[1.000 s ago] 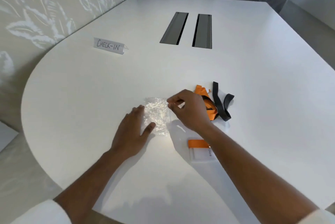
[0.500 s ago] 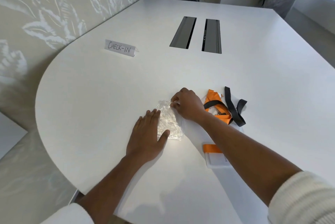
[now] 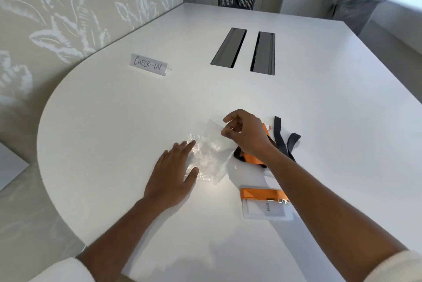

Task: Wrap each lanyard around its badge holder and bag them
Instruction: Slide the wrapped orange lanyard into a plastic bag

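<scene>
Clear bag (image 3: 209, 156) edge between right-hand fingers (image 3: 228, 132)

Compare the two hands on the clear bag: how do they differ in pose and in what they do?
The left hand lies flat with straight fingers, pressing the near part of the clear plastic bag onto the white table; the right hand is raised, fingers curled. The left hand only holds the bag down; the right hand pinches the bag's far edge and lifts it. Both touch the same bag.

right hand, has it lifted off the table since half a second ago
Yes. The right hand has risen off the white table, its fingers pinching up the clear plastic bag's far edge; the left hand presses it flat.
</scene>
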`<action>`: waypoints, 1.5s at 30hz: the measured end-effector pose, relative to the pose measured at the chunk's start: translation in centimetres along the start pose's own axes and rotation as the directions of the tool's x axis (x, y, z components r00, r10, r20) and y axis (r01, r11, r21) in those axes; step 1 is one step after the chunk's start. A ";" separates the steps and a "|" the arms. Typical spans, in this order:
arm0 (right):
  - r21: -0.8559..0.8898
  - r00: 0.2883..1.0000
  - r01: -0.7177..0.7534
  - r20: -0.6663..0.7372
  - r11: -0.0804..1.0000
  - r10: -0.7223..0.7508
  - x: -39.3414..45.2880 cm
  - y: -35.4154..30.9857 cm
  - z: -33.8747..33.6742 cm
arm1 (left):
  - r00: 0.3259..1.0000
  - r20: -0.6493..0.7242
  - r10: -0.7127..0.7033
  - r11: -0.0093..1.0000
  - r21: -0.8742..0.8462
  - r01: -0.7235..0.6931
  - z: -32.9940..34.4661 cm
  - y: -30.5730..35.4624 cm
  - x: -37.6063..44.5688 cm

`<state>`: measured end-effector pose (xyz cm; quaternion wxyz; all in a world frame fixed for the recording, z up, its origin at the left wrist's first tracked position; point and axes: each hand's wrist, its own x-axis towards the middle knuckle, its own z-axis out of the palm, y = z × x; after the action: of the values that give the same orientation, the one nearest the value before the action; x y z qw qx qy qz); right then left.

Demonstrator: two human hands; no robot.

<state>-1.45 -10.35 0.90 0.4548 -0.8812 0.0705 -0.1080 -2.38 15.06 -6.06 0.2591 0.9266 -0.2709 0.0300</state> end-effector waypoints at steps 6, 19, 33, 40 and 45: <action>0.286 0.996 -0.085 0.003 0.955 0.088 -2.0 0.7 -2.1 | 0.990 -0.099 -0.098 0.951 -0.304 0.064 -1.6 1.6 0.7; 0.350 0.979 -0.192 0.131 0.917 0.155 -1.8 0.9 -0.2 | 0.965 -0.209 -0.159 0.986 -0.085 0.144 1.8 6.8 1.6; 0.519 0.988 -0.132 0.003 0.845 0.153 -0.9 0.5 -6.9 | 0.958 -0.183 -0.222 0.972 0.037 0.233 1.3 5.5 1.8; 0.486 0.988 -0.078 -0.078 0.871 0.132 -4.8 1.2 -8.9 | 0.861 -0.476 -0.181 0.937 -0.349 0.005 -0.7 12.7 2.7; 0.473 0.991 -0.073 -0.062 0.878 0.116 -6.9 1.4 -8.4 | 0.916 -0.297 -0.271 0.741 -0.672 0.001 -1.2 17.8 4.4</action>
<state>-10.27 -16.27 3.60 0.6556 -0.7349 0.1053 -0.1384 -7.77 0.70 4.14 0.6172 0.7691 -0.1395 0.0901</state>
